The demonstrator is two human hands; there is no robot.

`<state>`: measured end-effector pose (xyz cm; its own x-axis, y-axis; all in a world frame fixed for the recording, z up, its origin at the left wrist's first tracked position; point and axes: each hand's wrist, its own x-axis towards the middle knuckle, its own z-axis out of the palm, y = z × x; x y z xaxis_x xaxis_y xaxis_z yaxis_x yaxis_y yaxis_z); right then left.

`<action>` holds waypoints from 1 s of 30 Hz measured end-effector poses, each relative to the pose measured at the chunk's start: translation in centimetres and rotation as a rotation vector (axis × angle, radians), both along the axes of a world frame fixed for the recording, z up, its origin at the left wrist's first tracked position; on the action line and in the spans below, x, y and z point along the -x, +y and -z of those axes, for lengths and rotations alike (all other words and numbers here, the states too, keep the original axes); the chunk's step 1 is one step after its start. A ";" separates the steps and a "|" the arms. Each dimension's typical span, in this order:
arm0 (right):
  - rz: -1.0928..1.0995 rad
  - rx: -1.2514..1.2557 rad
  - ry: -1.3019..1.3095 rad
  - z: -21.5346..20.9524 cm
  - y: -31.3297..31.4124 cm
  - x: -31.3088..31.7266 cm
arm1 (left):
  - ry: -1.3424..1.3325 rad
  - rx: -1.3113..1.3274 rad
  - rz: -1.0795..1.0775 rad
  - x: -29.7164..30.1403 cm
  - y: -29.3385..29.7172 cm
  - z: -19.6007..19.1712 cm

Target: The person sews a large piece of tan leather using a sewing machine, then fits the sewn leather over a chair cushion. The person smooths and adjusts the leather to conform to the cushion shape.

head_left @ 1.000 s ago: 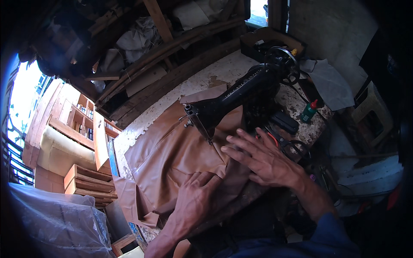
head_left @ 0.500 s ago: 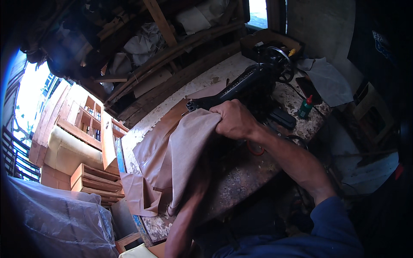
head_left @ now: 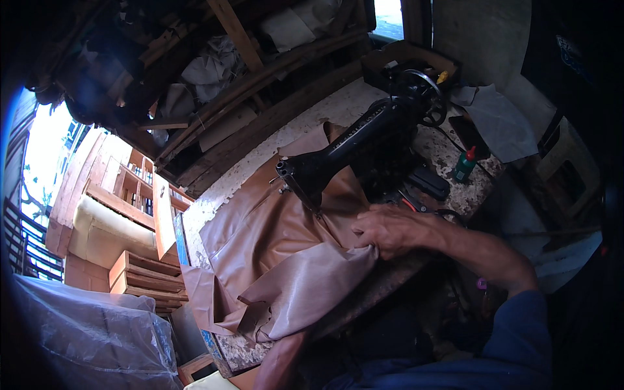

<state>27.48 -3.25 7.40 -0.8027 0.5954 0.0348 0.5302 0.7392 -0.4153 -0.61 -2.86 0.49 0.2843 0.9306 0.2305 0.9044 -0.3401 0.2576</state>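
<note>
Fingers (head_left: 366, 235) of the right hand (head_left: 393, 229) are gripping the near right edge of a brown sheet (head_left: 279, 237), which is spreading in loose folds to the hand's left. Below and left, the left forearm (head_left: 281, 364) is meeting the sheet's lower edge; the cloth is hiding the left hand, so whether it is gripping cannot be told. Just beyond the right hand, a tool (head_left: 411, 204) with red is lying beside a black case (head_left: 429, 184). Beyond and leftward, a sewing machine (head_left: 351, 140) is standing with its needle end over the sheet. Farther out, rightward, a green bottle (head_left: 464, 168) is standing upright.
</note>
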 end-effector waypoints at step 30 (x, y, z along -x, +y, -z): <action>-0.253 -0.246 0.152 3.4 0.5 -0.3 | 0.132 0.359 0.512 -1.5 -3.8 -3.6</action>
